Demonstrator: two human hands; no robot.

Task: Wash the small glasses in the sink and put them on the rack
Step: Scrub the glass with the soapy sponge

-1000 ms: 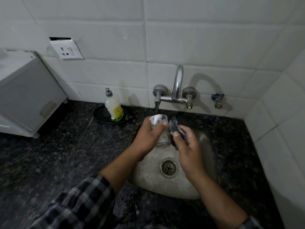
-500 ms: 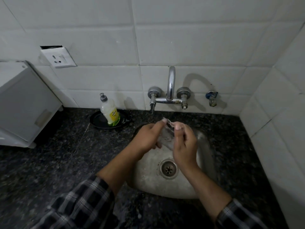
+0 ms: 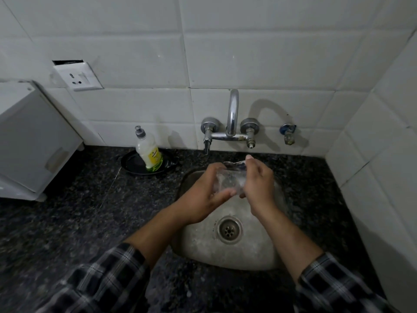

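A small clear glass (image 3: 228, 181) is held over the steel sink (image 3: 203, 249), tilted between both hands. My left hand (image 3: 203, 195) grips it from the left side, thumb under its lower part. My right hand (image 3: 258, 186) holds a dark scrubbing pad (image 3: 234, 164) against the glass's right side and rim, fingers curled round it. Most of the pad is hidden by the fingers. No rack is in view.
The tap (image 3: 231, 123) juts from the tiled wall above the sink, with a small valve (image 3: 287, 134) to its right. A dish soap bottle (image 3: 149, 152) stands on a black dish (image 3: 133, 164) left of the sink. A white appliance (image 3: 33, 141) sits far left on the dark granite counter (image 3: 79, 218).
The glass has gone from upright to tilted and lower between the hands, and the right hand with the pad has closed in against it. The camera has tilted slightly.
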